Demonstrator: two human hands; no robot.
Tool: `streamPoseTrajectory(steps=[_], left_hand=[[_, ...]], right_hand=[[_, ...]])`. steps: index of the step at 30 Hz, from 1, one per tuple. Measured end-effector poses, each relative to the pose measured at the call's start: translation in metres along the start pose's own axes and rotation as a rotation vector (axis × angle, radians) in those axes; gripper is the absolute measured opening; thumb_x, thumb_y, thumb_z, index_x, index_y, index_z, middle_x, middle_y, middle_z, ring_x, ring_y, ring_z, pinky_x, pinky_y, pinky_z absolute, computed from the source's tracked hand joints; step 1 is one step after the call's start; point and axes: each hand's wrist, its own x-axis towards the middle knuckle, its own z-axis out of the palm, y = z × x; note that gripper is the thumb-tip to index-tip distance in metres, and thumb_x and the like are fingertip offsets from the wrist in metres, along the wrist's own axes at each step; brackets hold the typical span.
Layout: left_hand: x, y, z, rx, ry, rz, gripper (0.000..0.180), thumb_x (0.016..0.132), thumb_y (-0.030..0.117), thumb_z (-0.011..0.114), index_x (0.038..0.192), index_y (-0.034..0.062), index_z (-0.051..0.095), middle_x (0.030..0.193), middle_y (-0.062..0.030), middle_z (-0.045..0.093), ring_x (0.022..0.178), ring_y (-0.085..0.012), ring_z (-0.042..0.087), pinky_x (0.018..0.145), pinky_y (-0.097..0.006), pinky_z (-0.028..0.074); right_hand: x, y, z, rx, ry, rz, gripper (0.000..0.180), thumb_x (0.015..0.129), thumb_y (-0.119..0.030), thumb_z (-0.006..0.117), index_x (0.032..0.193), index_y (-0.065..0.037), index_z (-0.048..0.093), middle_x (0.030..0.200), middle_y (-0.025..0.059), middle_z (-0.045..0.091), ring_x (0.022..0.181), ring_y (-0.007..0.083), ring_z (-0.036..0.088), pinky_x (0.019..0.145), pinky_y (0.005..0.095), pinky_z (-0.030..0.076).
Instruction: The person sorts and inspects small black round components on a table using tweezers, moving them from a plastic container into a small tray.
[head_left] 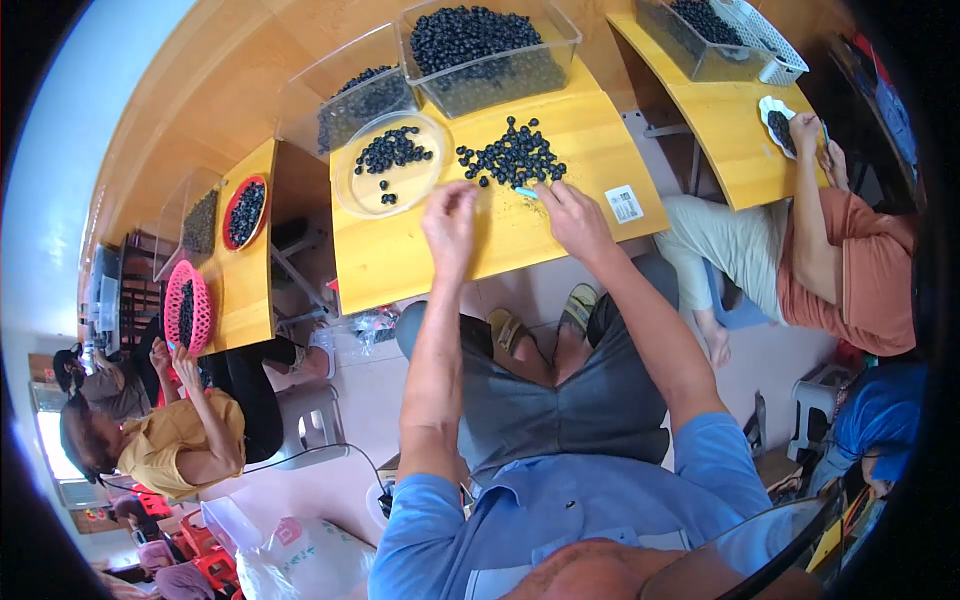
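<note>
On the yellow table (480, 255) before me lies a loose heap of small, dark, round, berry-like balls (512, 155). My right hand (572, 215) is closed on a small teal tool (525, 192) at the near edge of this heap; its working end is too small to make out. Left of it, my left hand (450, 225) hovers with its fingers curled together, and what they hold, if anything, is hidden. A round clear lid or shallow tray (350, 190) with more dark balls sits beyond and left of my left hand.
Two clear plastic bins, one large (490, 95) and one smaller (300, 110), hold dark balls at the table's far side. A white label (623, 204) lies at the right. People work at side tables: one in yellow (190, 440) at left, one in rust-orange (845, 260) at right.
</note>
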Motion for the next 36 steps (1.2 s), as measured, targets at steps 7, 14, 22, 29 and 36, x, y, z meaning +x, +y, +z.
streamPoseTrajectory(steps=[7,14,22,29,36], left_hand=[[0.088,0.002,-0.042,0.647,0.143,0.397,0.025,0.086,0.000,0.075,0.111,0.0021,0.074,0.108,-0.0181,0.072,0.105,-0.0361,0.068,0.099,-0.044,0.052],[0.038,0.005,0.014,0.586,-0.186,0.042,0.023,0.085,0.009,0.080,0.107,0.0008,0.077,0.103,-0.0227,0.072,0.096,-0.0375,0.070,0.088,-0.044,0.055],[0.022,-0.002,0.023,0.595,-0.168,-0.010,0.024,0.087,0.014,0.080,0.106,-0.0017,0.077,0.095,-0.0220,0.074,0.087,-0.0348,0.073,0.082,-0.043,0.057],[-0.001,0.005,0.024,0.136,0.088,-0.251,0.025,0.094,0.014,0.071,0.111,-0.0045,0.070,0.086,-0.0134,0.076,0.080,-0.0169,0.071,0.077,-0.033,0.057],[-0.007,-0.010,0.023,-0.012,0.102,-0.276,0.023,0.096,0.012,0.071,0.109,-0.0064,0.074,0.089,-0.0112,0.076,0.080,-0.0139,0.070,0.078,-0.029,0.056]], right_hand=[[0.009,-0.004,0.004,-0.013,0.000,0.014,0.025,0.088,-0.004,0.057,0.113,-0.001,0.064,0.093,0.0125,0.063,0.093,0.0318,0.069,0.077,0.0462,0.059],[0.007,-0.003,0.001,-0.057,0.011,0.043,0.024,0.088,-0.005,0.058,0.111,-0.001,0.064,0.093,0.0121,0.063,0.091,0.0311,0.069,0.076,0.0454,0.059],[0.002,-0.004,0.001,-0.065,0.007,0.039,0.019,0.087,-0.006,0.060,0.105,-0.003,0.064,0.089,0.0108,0.061,0.086,0.0298,0.069,0.073,0.0438,0.059],[0.007,-0.002,0.002,-0.062,0.061,0.009,0.016,0.086,-0.004,0.061,0.101,-0.003,0.063,0.086,0.0109,0.060,0.084,0.0298,0.069,0.071,0.0435,0.059],[0.007,-0.004,0.004,-0.065,0.049,0.013,0.015,0.087,-0.006,0.060,0.101,-0.004,0.063,0.086,0.0105,0.061,0.086,0.0290,0.069,0.072,0.0436,0.059]])
